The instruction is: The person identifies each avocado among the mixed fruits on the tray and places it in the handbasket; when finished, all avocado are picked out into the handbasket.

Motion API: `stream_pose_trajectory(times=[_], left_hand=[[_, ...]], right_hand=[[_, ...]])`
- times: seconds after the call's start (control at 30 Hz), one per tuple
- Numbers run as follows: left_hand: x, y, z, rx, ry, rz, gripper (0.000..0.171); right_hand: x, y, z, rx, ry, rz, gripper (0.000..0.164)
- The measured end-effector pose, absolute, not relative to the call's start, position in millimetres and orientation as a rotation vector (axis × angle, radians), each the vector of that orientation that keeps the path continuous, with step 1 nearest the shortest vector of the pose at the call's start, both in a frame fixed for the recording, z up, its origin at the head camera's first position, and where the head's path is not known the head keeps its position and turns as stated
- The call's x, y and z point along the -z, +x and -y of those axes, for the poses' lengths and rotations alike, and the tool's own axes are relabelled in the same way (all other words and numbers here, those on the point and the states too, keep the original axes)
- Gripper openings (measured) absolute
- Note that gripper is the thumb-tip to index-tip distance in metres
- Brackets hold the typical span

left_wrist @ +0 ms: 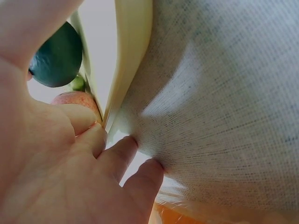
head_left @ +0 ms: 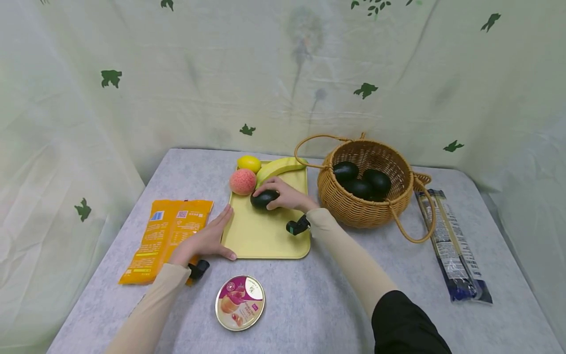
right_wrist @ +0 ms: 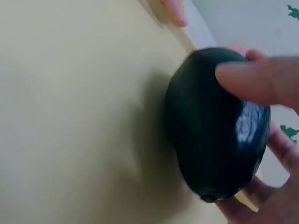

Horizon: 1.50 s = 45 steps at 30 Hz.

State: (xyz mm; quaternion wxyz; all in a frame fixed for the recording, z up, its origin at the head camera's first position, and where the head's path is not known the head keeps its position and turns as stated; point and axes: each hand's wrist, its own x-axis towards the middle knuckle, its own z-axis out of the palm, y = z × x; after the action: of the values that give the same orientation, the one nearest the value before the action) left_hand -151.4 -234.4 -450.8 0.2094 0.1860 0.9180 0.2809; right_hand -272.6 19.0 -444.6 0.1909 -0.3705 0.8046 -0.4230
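My right hand point(head_left: 285, 193) grips a dark green avocado point(head_left: 264, 198) over the upper left part of the yellow tray point(head_left: 265, 241). In the right wrist view the thumb lies across the avocado point(right_wrist: 210, 126) and the other fingers curl round its far side. My left hand point(head_left: 207, 239) rests at the tray's left edge with its fingers extended and holds nothing. At the tray's far end are a peach point(head_left: 242, 182), a lemon point(head_left: 249, 163) and a banana point(head_left: 280, 167).
Right of the tray stands a wicker basket point(head_left: 349, 211) with several dark avocados point(head_left: 376, 182) and raised handles. A dark blue packet point(head_left: 457, 246) lies at the far right. An orange bag point(head_left: 165, 241) lies left, and a round tin point(head_left: 240, 303) sits in front of the tray.
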Motion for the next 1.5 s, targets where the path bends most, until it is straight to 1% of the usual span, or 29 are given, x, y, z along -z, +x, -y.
stream_pose_trajectory(times=[0.2, 0.43, 0.57, 0.73, 1.0, 1.2, 1.5], left_hand=[[450.5, -151.5, 234.1, -0.778, 0.511, -2.559, 0.124], [450.4, -152.2, 232.7, -0.787, 0.494, -2.546, 0.124], [450.5, -151.8, 232.3, -0.787, 0.482, -2.543, 0.124], [450.3, -152.1, 231.8, -0.788, 0.466, -2.540, 0.124], [449.7, -153.4, 233.1, -0.792, 0.488, -2.546, 0.124], [450.7, -152.8, 232.4, -0.783, 0.481, -2.547, 0.124], [451.9, -151.9, 232.4, -0.783, 0.478, -2.541, 0.125]], right_hand=[[441.9, -267.6, -15.2, 1.151, -1.001, -2.314, 0.042], [437.7, -262.5, -19.9, 1.245, -0.984, -2.279, 0.042], [423.6, -257.0, -29.1, 1.334, -0.960, -2.226, 0.043], [397.7, -251.9, -45.7, 1.471, -0.852, -2.131, 0.045], [356.4, -248.3, -83.6, 1.597, -0.741, -2.099, 0.050], [332.4, -244.3, -119.6, 1.773, -0.675, -2.081, 0.048], [321.3, -242.4, -183.0, 1.806, -0.510, -2.216, 0.050]])
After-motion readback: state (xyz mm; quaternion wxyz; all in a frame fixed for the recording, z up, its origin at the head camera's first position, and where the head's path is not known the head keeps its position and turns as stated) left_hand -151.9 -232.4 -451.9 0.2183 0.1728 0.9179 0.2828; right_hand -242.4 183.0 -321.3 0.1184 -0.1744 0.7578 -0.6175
